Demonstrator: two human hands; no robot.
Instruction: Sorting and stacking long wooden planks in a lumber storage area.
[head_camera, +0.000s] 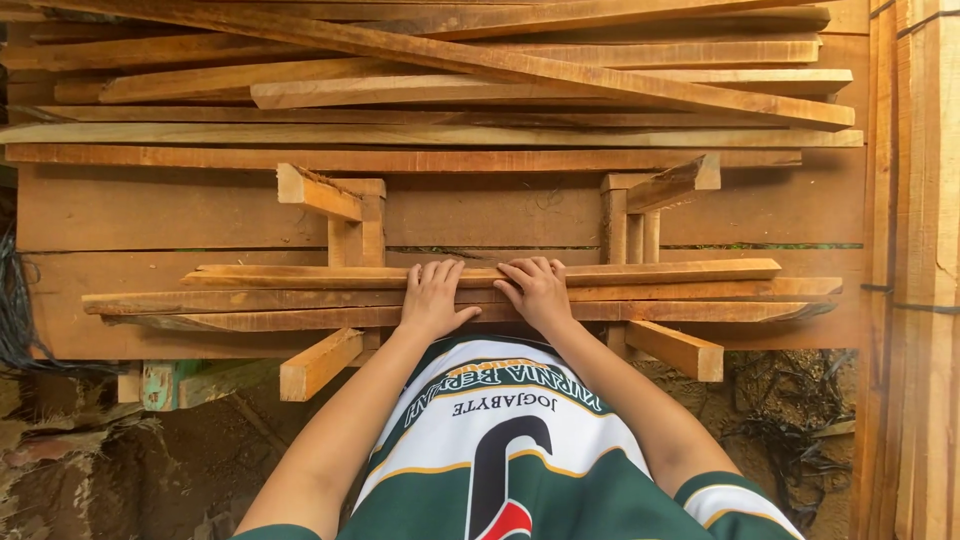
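Both my hands rest on a low stack of long thin wooden slats (300, 297) lying crosswise in front of me. My left hand (433, 298) lies palm down with fingers spread over the slats' top. Beside it, my right hand (538, 290) has its fingers curled over the top slat (680, 271). The slats sit on two short wooden brackets (322, 362) that stick out toward me. My green and white shirt fills the bottom middle.
Behind the slats stands a wall of broad planks (180, 210), with many more long boards (450, 130) piled above. A stack of upright timber (915, 250) runs down the right edge. Bare earth and dark cords (790, 420) lie below.
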